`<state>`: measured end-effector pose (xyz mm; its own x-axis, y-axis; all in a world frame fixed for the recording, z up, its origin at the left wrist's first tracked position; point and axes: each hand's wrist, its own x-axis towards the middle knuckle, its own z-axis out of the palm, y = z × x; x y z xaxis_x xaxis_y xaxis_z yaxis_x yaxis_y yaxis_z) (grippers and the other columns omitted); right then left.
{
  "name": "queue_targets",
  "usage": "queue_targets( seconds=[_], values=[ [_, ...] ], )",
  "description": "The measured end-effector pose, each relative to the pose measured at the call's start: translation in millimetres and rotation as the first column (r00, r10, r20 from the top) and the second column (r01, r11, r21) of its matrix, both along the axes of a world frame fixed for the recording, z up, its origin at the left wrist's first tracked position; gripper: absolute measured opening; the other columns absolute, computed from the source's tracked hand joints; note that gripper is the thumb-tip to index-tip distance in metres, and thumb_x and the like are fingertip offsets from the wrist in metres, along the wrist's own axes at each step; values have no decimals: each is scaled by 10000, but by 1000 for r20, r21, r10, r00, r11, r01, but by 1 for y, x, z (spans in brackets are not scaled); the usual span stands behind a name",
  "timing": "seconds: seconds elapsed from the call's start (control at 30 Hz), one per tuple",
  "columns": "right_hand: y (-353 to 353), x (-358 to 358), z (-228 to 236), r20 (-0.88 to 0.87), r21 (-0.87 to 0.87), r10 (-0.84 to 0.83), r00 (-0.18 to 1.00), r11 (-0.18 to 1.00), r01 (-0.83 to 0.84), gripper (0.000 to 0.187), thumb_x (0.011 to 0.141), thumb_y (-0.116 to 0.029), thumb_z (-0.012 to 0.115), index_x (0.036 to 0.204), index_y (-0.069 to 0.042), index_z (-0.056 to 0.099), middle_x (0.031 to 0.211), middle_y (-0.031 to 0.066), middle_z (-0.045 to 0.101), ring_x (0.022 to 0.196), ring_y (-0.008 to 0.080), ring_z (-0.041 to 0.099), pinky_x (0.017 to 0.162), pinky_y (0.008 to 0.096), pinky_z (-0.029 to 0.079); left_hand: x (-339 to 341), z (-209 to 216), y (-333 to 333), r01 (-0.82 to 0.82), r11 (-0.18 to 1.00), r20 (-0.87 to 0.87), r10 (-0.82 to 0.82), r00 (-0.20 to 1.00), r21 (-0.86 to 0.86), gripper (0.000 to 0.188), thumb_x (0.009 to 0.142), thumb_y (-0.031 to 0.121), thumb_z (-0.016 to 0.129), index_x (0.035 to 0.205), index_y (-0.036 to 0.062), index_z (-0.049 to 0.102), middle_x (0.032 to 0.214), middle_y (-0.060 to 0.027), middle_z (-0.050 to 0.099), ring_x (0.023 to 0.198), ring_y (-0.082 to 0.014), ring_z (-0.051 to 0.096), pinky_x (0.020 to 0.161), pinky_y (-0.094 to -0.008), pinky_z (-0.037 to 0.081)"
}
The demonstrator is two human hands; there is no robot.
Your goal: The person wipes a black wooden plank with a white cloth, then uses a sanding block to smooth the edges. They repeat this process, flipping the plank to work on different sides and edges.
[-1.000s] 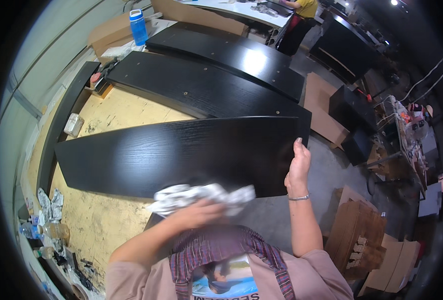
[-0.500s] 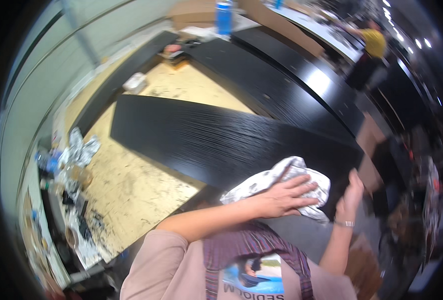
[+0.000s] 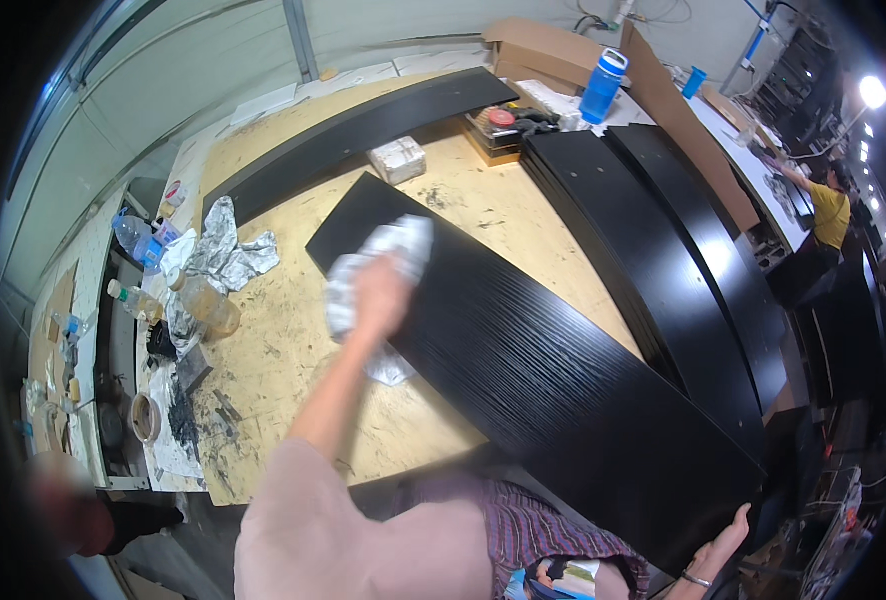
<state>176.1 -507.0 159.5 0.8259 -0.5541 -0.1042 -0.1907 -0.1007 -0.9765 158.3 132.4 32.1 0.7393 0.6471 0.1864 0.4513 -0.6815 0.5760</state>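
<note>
While my left grip point(image 3: 381, 300) is lying over a white cloth point(image 3: 403, 245) near the far end of a black board point(image 3: 553, 370), its fingers are showing only as a blur, so I cannot tell how far they are bending. My right grip point(image 3: 718, 553) is resting against the near end of this board with the thumb upward; whether its fingers are closing below the edge, I cannot tell. The board is lying slantwise, its far part over the yellowish counter point(image 3: 293, 400), its near part reaching past the border toward me. Just beside the far corner a whitish block point(image 3: 398, 162) is sitting, and behind it a long black strip point(image 3: 353, 140) is running. To the right, stacked black panels point(image 3: 653, 240) are taking much room, with a blue bottle point(image 3: 603, 92) standing beyond them. At the left, crumpled rags point(image 3: 228, 250) are lying near a bottle of yellowish liquid point(image 3: 208, 307). Farther away, a person in yellow point(image 3: 831, 212) is working beside a white counter point(image 3: 775, 208). The lower border is cutting off my right forearm point(image 3: 685, 592), and a reddish shape point(image 3: 68, 500) at lower left is appearing too blurred for naming.
</note>
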Motion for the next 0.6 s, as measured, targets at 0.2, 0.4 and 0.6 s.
queue_targets(
  seconds=[0.2,0.4,0.6],
  values=[
    [-17,0,-8,-141,-156,-238,961,964,216,592,944,-447,563,1223,75,572,1186,173,628,1044,291,608,921,340,488,21,32,-91,665,665,344,-746,570,341,550,727,321,763,1232,154,624,1291,-84,587,1198,-333,527,1034,-544,361],
    [16,-9,0,-168,-67,-200,965,979,191,409,1001,-276,495,1098,100,625,1031,151,655,861,284,616,745,369,540,19,-38,199,-278,952,52,273,961,126,447,905,269,551,1321,108,540,1277,-169,590,1172,-363,541,993,-483,413],
    [20,-23,9,-162,-95,-231,959,971,217,390,986,-258,526,1101,102,624,1009,156,659,834,274,623,741,363,545,18,-5,63,9,948,-15,-5,1000,319,432,815,136,568,1197,-64,551,1089,-246,616,995,-412,574,890,-513,430]
  ],
)
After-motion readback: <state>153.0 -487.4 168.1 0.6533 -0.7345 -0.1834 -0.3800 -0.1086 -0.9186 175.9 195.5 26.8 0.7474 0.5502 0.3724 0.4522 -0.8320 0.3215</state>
